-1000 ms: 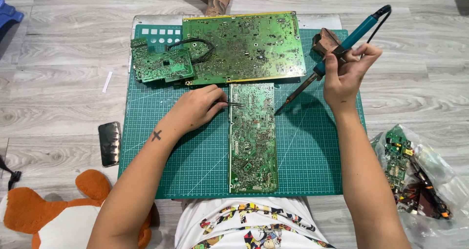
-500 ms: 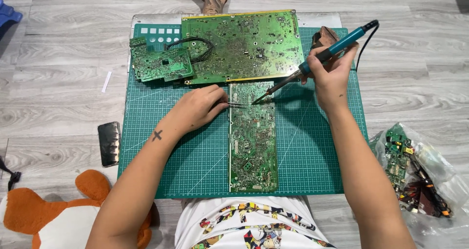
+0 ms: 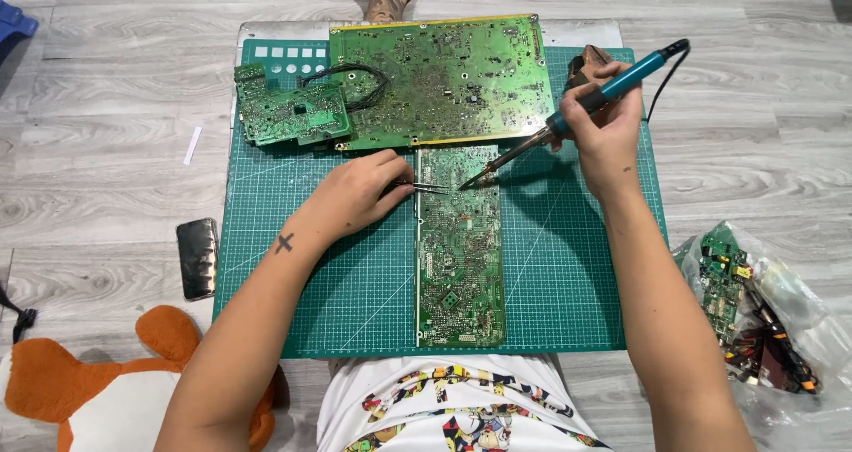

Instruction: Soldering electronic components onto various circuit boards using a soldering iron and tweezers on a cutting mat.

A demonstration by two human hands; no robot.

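Lowered soldering iron (image 3: 586,115) tip meets narrow circuit board (image 3: 460,248).

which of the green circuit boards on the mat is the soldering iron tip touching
The long narrow board nearest the person; the soldering iron tip meets its top end. The large board and small board lie untouched.

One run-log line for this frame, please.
left hand: tweezers | right hand: soldering iron | tip on narrow circuit board

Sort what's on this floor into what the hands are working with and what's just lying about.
In use: soldering iron in right hand; tweezers in left hand; narrow circuit board; green cutting mat.

Lying about: large circuit board; small circuit board; phone; bag of parts; plush toy.
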